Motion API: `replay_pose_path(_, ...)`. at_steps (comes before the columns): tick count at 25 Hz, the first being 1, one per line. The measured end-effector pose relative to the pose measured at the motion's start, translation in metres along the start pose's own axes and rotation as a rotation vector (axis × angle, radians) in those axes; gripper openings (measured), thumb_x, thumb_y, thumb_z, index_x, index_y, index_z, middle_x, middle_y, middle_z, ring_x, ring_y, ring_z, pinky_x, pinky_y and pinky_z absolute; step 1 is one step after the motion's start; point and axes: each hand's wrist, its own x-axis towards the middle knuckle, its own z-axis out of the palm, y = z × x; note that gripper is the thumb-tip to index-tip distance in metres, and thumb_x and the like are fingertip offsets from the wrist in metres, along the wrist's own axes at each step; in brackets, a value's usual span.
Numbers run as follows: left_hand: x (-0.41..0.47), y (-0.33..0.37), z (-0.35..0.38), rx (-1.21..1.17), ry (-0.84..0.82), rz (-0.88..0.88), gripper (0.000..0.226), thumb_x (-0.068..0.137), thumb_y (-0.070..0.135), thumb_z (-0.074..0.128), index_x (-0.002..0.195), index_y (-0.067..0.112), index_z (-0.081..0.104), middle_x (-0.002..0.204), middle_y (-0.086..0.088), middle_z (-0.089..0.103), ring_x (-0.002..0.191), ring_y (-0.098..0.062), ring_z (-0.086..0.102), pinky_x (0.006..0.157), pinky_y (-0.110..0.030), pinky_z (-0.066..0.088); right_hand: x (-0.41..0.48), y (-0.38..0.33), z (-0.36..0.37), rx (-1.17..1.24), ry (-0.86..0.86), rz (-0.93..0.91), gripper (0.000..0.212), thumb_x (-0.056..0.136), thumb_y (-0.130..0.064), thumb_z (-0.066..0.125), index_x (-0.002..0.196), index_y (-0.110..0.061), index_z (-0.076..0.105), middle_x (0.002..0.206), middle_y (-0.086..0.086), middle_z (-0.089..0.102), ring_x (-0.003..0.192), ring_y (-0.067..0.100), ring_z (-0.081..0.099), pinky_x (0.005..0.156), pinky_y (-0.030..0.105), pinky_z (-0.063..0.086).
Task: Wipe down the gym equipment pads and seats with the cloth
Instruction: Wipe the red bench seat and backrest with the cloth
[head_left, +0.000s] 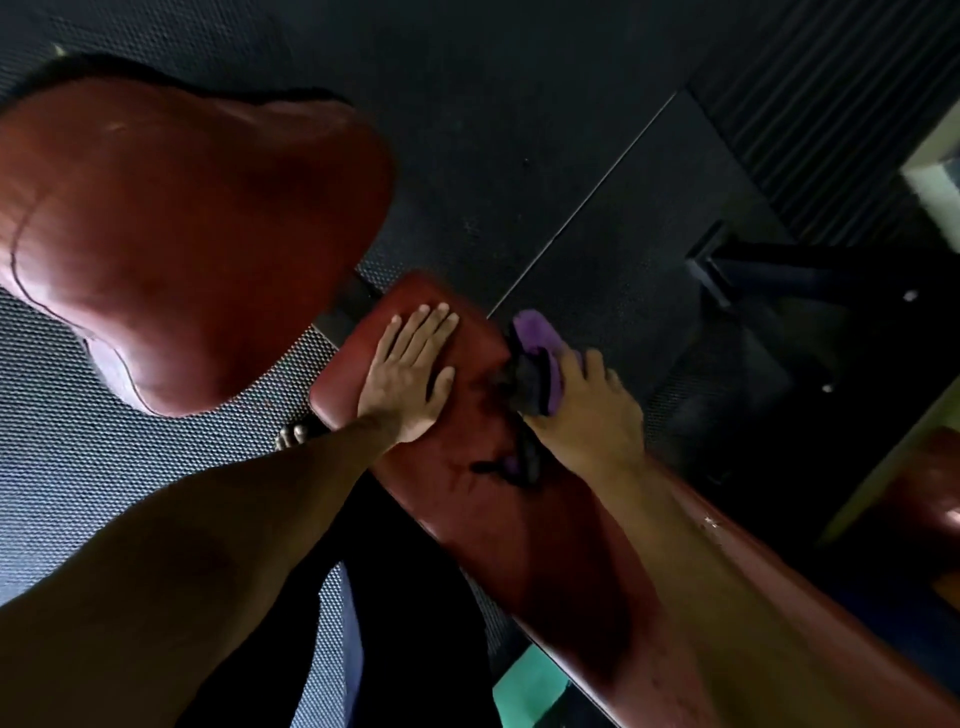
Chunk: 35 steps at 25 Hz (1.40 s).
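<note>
A long dark-red padded bench (467, 467) runs from the lower right toward the middle of the view. My left hand (410, 374) lies flat on its far end, fingers spread, holding nothing. My right hand (587, 410) grips a purple and black cloth (535, 364) against the bench's right edge near that end. A strip of the cloth hangs down along the pad. A larger rounded dark-red seat pad (182, 239) sits to the upper left, apart from both hands.
Black textured rubber floor mats (519, 130) surround the bench. A black metal frame leg (769, 270) stands at the right. Another red pad (935, 493) shows at the right edge. A foot (291, 434) peeks out beside the bench.
</note>
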Motion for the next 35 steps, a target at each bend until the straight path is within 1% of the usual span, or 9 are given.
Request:
replay_pose_path(3,-0.001,0.000,0.003,-0.016,0.006,0.005,0.063,0.100,0.038,0.032,0.159,0.016,0.021,0.166,0.000,0.019,0.154,-0.016,0.009,0.124,-0.048,0.011,-0.026,0.021,0.007,-0.023,0.026,0.077,0.090,0.081,-0.069,0.065,0.152,-0.021,0.035,0.144,0.014,0.044,0.128,0.040,0.050,0.101,0.049,0.048)
replay_pose_path(7,0.000,-0.003,0.006,-0.007,0.026,0.013,0.064,0.099,0.036,0.034,0.158,0.015,0.022,0.166,0.000,0.018,0.154,-0.016,0.009,0.125,-0.047,0.011,0.013,-0.025,0.024,-0.052,0.182,0.022,0.092,0.073,-0.082,0.056,0.137,-0.017,0.054,0.136,0.018,0.054,0.121,0.045,0.053,0.102,0.053,0.045)
replay_pose_path(11,-0.002,-0.008,0.012,-0.004,0.051,0.039,0.066,0.096,0.029,0.036,0.158,0.015,0.022,0.166,0.000,0.019,0.154,-0.016,0.012,0.124,-0.047,0.014,0.017,-0.066,0.032,-0.047,0.184,-0.081,0.105,0.072,-0.088,0.046,0.146,-0.013,0.051,0.150,0.020,0.045,0.143,0.049,0.033,0.120,0.059,0.023)
replay_pose_path(14,-0.003,-0.005,0.014,-0.039,0.097,0.034,0.060,0.098,0.022,0.030,0.157,0.013,0.027,0.164,-0.001,0.024,0.153,-0.017,0.016,0.124,-0.046,0.015,-0.043,-0.046,0.049,-0.039,0.223,-0.337,0.083,0.084,-0.074,0.054,0.141,-0.014,0.058,0.152,0.013,0.047,0.149,0.043,0.026,0.125,0.057,0.015)
replay_pose_path(17,-0.002,-0.006,0.012,-0.083,0.115,0.014,0.055,0.103,0.027,0.027,0.157,0.017,0.028,0.164,0.002,0.023,0.153,-0.013,0.014,0.125,-0.041,0.009,-0.072,-0.007,0.055,-0.089,0.229,-0.502,0.068,0.075,-0.050,0.077,0.134,-0.018,0.062,0.145,0.007,0.051,0.147,0.039,0.033,0.123,0.055,0.022)
replay_pose_path(23,-0.002,-0.007,0.016,-0.082,0.141,0.021,0.054,0.103,0.026,0.029,0.156,0.016,0.030,0.164,0.000,0.025,0.153,-0.014,0.015,0.125,-0.038,0.008,-0.001,-0.048,0.048,-0.073,0.346,-0.123,0.059,0.079,-0.042,0.078,0.124,-0.009,0.060,0.133,0.017,0.054,0.133,0.044,0.045,0.117,0.059,0.029)
replay_pose_path(27,-0.014,-0.012,0.014,-0.160,0.141,-0.002,0.061,0.093,0.023,0.034,0.154,0.014,0.034,0.162,-0.005,0.030,0.151,-0.020,0.022,0.125,-0.037,0.010,-0.061,-0.077,0.083,-0.055,0.327,-0.297,0.074,0.077,-0.059,0.068,0.130,-0.008,0.062,0.144,0.016,0.052,0.144,0.045,0.035,0.122,0.059,0.018)
replay_pose_path(31,-0.049,-0.011,0.018,-0.222,0.173,-0.122,0.051,0.104,0.028,0.034,0.153,0.018,0.036,0.162,-0.002,0.029,0.152,-0.017,0.019,0.125,-0.036,0.008,-0.111,-0.027,0.087,-0.099,0.317,-0.522,0.065,0.075,-0.048,0.072,0.131,-0.015,0.063,0.141,0.010,0.055,0.145,0.039,0.036,0.122,0.057,0.023)
replay_pose_path(35,-0.081,-0.015,0.021,-0.251,0.168,-0.158,0.052,0.104,0.032,0.032,0.155,0.021,0.033,0.164,0.000,0.024,0.153,-0.015,0.014,0.126,-0.038,0.004,-0.067,-0.031,0.075,-0.122,0.400,-0.259,0.061,0.073,-0.029,0.077,0.129,-0.012,0.061,0.140,0.014,0.052,0.145,0.045,0.034,0.121,0.060,0.022)
